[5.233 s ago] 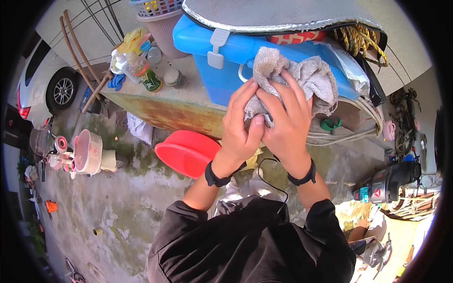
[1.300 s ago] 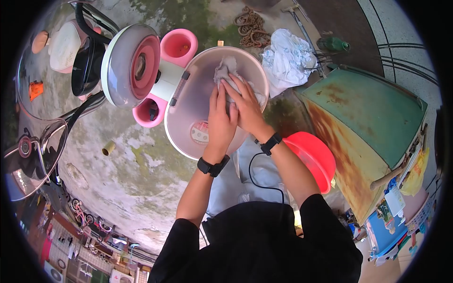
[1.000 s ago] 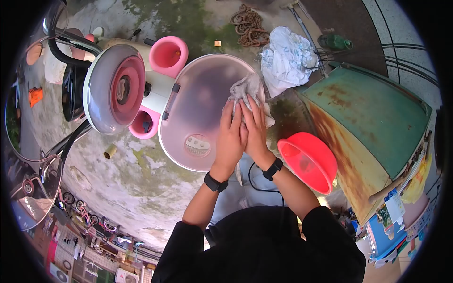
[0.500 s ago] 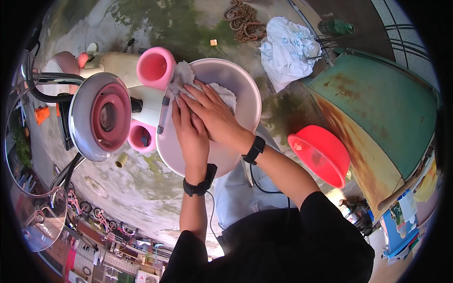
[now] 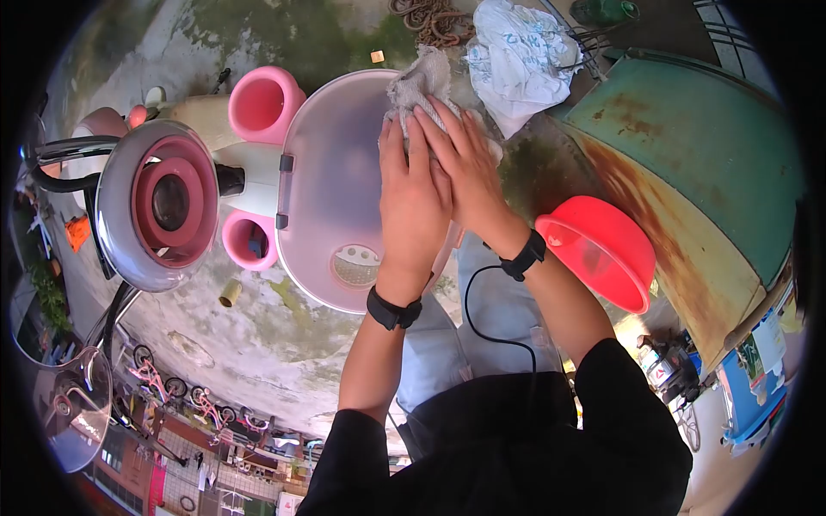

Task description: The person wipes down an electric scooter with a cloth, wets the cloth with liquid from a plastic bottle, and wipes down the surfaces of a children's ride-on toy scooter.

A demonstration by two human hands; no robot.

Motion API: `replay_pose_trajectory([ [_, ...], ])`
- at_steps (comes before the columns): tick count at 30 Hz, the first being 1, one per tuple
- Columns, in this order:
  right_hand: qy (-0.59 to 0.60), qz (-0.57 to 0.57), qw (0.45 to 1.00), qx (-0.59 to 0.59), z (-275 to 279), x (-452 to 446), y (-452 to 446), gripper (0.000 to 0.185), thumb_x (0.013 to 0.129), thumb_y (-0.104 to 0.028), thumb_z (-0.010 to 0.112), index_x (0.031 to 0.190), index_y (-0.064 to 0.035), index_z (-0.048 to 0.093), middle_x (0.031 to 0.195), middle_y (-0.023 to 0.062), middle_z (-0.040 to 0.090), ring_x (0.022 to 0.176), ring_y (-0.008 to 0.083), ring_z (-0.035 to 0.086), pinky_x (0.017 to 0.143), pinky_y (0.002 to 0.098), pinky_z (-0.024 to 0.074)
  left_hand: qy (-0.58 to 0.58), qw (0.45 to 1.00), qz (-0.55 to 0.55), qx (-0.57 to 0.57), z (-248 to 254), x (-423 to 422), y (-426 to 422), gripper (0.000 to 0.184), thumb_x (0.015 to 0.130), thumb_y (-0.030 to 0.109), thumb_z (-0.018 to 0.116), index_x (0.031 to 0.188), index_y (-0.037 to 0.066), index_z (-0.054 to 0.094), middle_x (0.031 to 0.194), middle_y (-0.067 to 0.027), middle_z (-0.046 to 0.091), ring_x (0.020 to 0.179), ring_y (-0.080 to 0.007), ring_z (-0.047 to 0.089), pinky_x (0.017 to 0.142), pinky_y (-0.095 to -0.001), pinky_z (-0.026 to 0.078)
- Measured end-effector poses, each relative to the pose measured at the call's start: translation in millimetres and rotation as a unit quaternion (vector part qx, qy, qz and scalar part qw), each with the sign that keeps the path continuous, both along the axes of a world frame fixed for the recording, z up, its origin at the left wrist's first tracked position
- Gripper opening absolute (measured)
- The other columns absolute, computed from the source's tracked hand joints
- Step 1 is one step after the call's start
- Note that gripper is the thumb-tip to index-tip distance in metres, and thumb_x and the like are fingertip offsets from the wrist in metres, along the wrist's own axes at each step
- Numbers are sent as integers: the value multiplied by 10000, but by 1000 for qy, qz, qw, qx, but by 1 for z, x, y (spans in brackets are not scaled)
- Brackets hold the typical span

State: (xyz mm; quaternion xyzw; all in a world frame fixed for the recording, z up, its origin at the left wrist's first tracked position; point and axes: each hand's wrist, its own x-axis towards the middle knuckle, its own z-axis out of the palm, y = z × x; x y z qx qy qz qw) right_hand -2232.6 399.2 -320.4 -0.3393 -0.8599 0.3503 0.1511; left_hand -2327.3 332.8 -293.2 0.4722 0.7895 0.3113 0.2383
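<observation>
My left hand (image 5: 416, 202) lies flat with its fingers stretched out, fingertips touching the lower edge of a crumpled grey cloth (image 5: 422, 77). Beside it, my right hand (image 5: 475, 172) is also flat, fingers slightly spread, pressing on the cloth. Both hands rest over the far right part of a large rounded pale pink shell (image 5: 331, 163), slightly see-through, with two dark clips on its left edge. A pale perforated patch (image 5: 355, 265) shows near the bottom of the shell. Part of the cloth hangs over its upper right rim.
A round pink lamp-like part (image 5: 170, 202) with a chrome rim and two pink cups (image 5: 258, 103) stand left. A red basin (image 5: 602, 249) sits right, near a rusty green panel (image 5: 688, 155). A white plastic bag (image 5: 520, 64) and rusty chain (image 5: 430, 19) lie beyond.
Both hands and the cloth have moved right across the shell, from near its left clips to its upper right rim. The perforated patch has come into view.
</observation>
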Motion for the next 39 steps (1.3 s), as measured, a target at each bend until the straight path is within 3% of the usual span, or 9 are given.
replay_pose_trajectory([
  [6,-36,-29,999,-27,16,28,-56,756,823,-2,610,1530,-71,351,1585,182,297,1414,463,333,1204,577,237,-36,997,-68,1,10,14,-53,556,921,35,570,1445,-77,422,1451,-348,398,1359,-521,395,1093,-521,400],
  [19,-93,-81,991,-45,41,13,-253,747,784,-25,662,1482,-9,396,1558,231,304,1441,528,251,1180,598,249,-101,982,-158,-24,30,-23,-234,590,874,22,627,1434,-37,454,1468,-279,415,1363,-478,421,1073,-495,440],
  [25,-75,21,996,-49,44,-60,-276,734,799,-51,678,1485,-55,416,1560,178,345,1451,455,291,1198,573,242,-79,995,-53,-8,19,-78,-296,569,962,48,549,1500,-37,386,1514,-288,379,1382,-472,406,1116,-470,387],
  [31,-12,30,999,-32,34,-117,-242,738,799,-53,652,1495,-55,407,1558,171,350,1454,430,300,1211,542,236,-39,999,-17,11,13,-124,-261,517,1006,67,483,1502,-37,383,1508,-284,391,1363,-454,431,1099,-463,397],
  [34,5,-15,1000,-15,27,-122,-221,703,838,-66,626,1501,-57,396,1550,186,354,1450,436,300,1214,534,224,20,998,-58,31,11,-135,-224,522,962,17,513,1469,-50,409,1473,-300,410,1311,-474,463,1054,-474,440],
  [39,-38,-73,996,36,21,-99,-187,710,849,-108,633,1509,-63,377,1547,175,361,1447,416,316,1217,508,230,47,994,-88,38,1,-110,-171,470,938,55,551,1392,-43,482,1410,-272,474,1301,-429,486,1025,-454,471],
])
